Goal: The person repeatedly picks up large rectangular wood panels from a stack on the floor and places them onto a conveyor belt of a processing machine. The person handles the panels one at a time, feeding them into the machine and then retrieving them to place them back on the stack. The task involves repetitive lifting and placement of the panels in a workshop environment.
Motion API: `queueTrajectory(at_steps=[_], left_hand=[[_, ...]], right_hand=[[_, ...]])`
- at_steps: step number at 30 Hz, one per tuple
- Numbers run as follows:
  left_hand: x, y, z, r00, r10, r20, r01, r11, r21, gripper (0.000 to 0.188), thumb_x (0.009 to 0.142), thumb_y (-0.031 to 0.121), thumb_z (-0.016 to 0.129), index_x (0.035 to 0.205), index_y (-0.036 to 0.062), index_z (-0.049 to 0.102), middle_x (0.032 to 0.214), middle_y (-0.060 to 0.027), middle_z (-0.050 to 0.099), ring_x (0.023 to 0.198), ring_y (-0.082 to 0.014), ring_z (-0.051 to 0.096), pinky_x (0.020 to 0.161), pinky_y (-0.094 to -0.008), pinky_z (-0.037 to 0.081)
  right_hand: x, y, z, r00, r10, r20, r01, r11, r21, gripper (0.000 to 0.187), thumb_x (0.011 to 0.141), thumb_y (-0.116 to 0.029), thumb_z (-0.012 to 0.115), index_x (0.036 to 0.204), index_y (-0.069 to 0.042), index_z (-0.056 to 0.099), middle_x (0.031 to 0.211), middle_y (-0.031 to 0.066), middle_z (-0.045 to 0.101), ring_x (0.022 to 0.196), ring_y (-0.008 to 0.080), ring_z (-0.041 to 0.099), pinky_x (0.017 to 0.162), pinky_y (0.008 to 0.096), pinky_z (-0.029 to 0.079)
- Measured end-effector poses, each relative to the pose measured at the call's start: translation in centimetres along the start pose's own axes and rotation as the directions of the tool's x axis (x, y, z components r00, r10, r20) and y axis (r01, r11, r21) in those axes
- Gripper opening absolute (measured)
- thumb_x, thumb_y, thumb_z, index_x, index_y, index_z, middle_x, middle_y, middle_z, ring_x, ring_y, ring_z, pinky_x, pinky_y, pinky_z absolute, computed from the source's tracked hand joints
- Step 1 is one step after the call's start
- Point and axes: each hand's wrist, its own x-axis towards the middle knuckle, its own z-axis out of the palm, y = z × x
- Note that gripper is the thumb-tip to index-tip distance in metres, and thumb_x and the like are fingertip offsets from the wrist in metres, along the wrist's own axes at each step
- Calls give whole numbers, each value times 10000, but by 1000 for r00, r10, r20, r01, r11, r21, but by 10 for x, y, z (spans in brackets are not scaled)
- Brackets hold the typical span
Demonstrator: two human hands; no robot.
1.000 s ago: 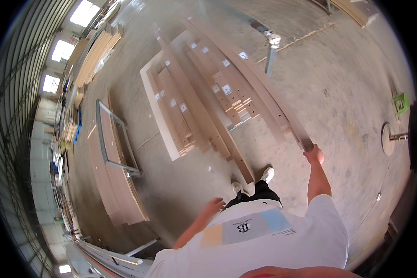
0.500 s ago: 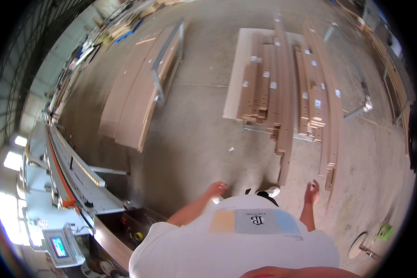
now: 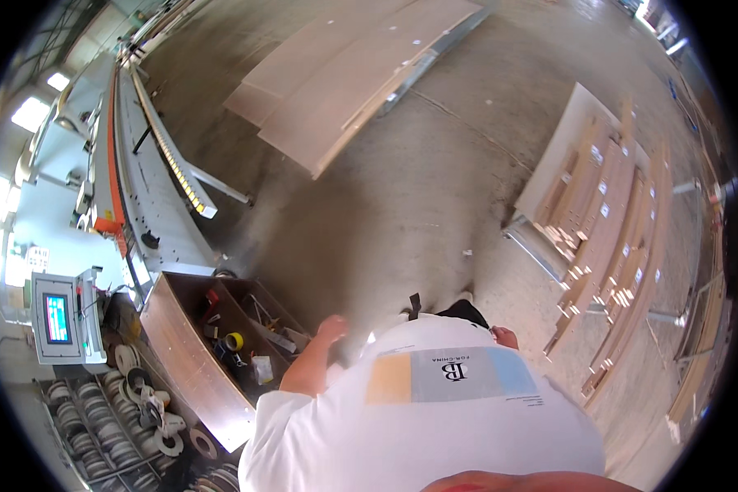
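Observation:
My left hand hangs in front of my left side, smeared by motion, and its fingers do not show clearly. Closest to it is an open brown wooden box, with a yellow tape roll, a red-handled tool and a small clear packet inside. Beyond my white shirt, my right hand shows only in part; its fingers are mostly hidden. Neither hand visibly touches anything. To the right of that hand lie long brown boards stacked on a metal rack.
On the left runs a long machine with an orange-red strip and a control screen. Below it a wire rack holds several rolls. Wide brown panels lie ahead on a frame. Concrete floor stretches between them.
My view has turned left; the boards have shifted right in the picture, and the machine and box show more fully. Both hands have moved closer to my body, the right one now partly hidden.

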Motion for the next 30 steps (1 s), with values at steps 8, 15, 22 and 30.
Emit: queueTrajectory(at_steps=[8, 15, 22, 30], left_hand=[[-3, -113, -52, 977, -200, -75, 188, 973, -137, 234, 795, 229, 632, 965, 88, 710, 1056, -137, 683, 1051, -312, 641, 835, -433, 547], [23, -64, -84, 989, -85, -119, -53, 549, -834, 233, 872, 232, 581, 1016, 90, 696, 1093, -135, 688, 1070, -299, 644, 873, -424, 533], [74, -12, -266, 957, 2, -291, 73, 967, 245, 213, 931, 193, 546, 1068, 120, 692, 1075, -73, 696, 990, -189, 673, 812, -369, 551], [188, 5, -448, 911, -385, -149, 186, 704, -686, 272, 996, 202, 560, 1194, 32, 634, 1007, -78, 703, 833, -167, 681, 706, -302, 543]], right_hand=[[139, -163, -67, 824, 361, 437, -566, 554, 610, 307, 963, -248, 634, 1004, 52, 682, 919, 138, 717, 809, 221, 686, 693, 333, 562], [372, -226, -28, 780, 267, 565, -592, 608, 529, 240, 933, -291, 600, 914, -73, 700, 822, 62, 701, 681, 183, 655, 502, 336, 483], [582, -480, -104, 932, -81, 354, -146, 810, 569, 321, 937, -350, 593, 1010, -57, 702, 916, 38, 706, 771, 138, 663, 624, 285, 499], [645, -612, -119, 907, -65, 415, -228, 754, 616, 259, 957, -301, 589, 1000, -77, 711, 908, 54, 716, 818, 157, 674, 682, 301, 508]])
